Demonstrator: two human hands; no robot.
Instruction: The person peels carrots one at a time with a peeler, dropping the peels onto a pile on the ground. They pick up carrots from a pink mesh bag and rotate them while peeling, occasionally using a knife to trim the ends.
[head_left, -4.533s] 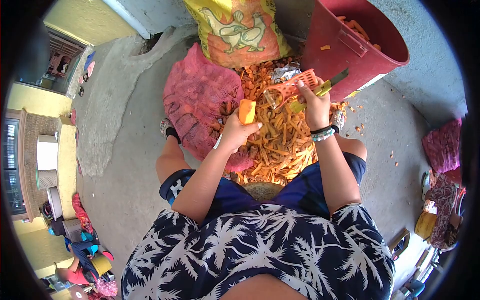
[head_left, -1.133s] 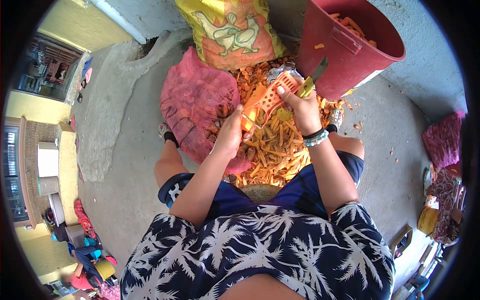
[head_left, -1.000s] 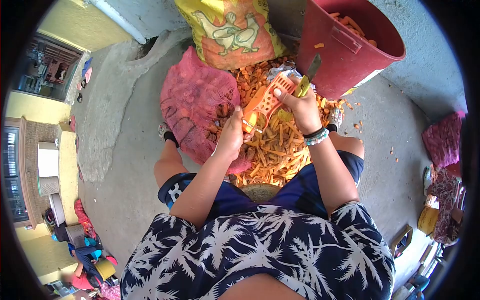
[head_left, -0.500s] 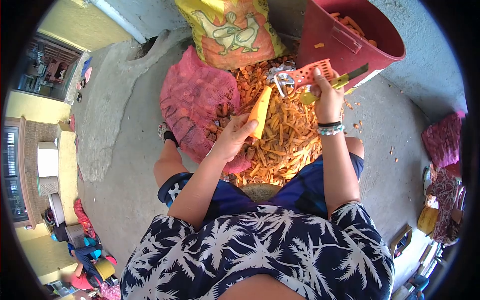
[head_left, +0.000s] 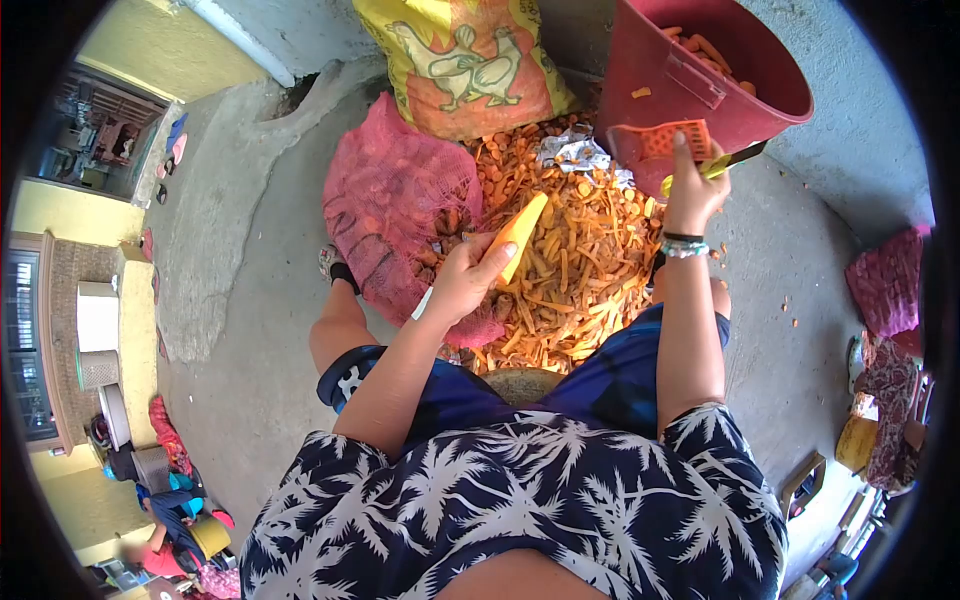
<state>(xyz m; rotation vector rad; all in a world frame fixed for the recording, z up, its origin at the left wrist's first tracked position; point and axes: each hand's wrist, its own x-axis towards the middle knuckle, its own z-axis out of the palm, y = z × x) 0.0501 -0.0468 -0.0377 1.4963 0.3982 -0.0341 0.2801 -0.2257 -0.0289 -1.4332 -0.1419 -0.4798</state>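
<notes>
My left hand (head_left: 466, 282) is closed around the thick end of a peeled carrot (head_left: 523, 232), its narrow end pointing up and right. An orange peeler (head_left: 655, 140) with a perforated handle and a yellow-handled knife (head_left: 716, 166) are both gripped in my right hand (head_left: 692, 198), in front of the bucket's lower side. The knife's dark blade points right; the peeler's head is blurred. Below both hands spreads a heap of carrot peelings (head_left: 575, 285) with cut ends. A pink mesh sack (head_left: 385, 185) of carrots lies left of the heap.
A red bucket (head_left: 650, 75) holding carrots stands against the wall at upper right. Beside it is a yellow printed sack (head_left: 465, 65), with a crumpled silver wrapper (head_left: 578, 152) below. Another purple-pink sack (head_left: 888, 280) sits far right. A person (head_left: 165, 540) is at lower left.
My right hand has moved right and slightly down with the peeler and knife, away from the carrot. The carrot in my left hand has tipped lower and to the right.
</notes>
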